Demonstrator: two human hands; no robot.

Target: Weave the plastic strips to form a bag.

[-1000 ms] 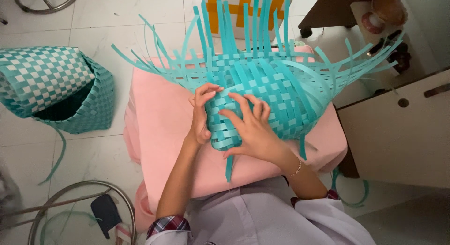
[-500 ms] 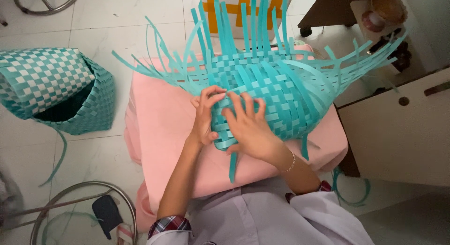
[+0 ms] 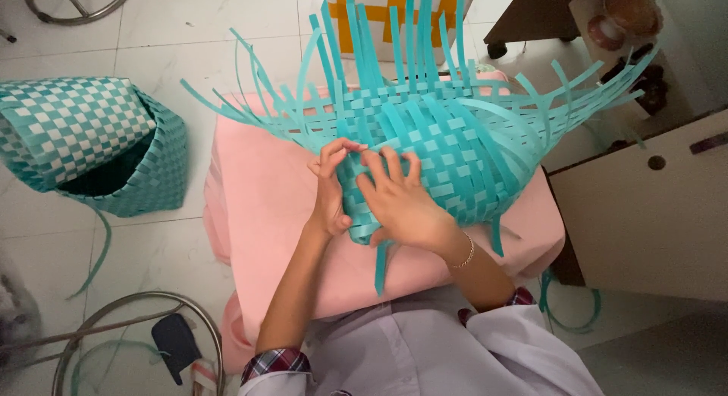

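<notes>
Half-woven teal plastic-strip basket point(image 3: 455, 138) on pink cushioned stool point(image 3: 258, 206), toward far edge. Left hand point(image 3: 330, 195) pinches weave edge; right hand point(image 3: 398, 199) presses flat, fingers spread. Advise: keep strips tight, square. Finished teal-white checked basket point(image 3: 83, 142) on floor.

You wear a white shirt point(image 3: 425, 350) with plaid cuffs in red, navy and white, rolled above the elbows. A thin silver bracelet point(image 3: 466, 253) circles your right wrist, just below your right hand point(image 3: 402, 203). Your left hand point(image 3: 330, 191) carries no jewellery.
</notes>
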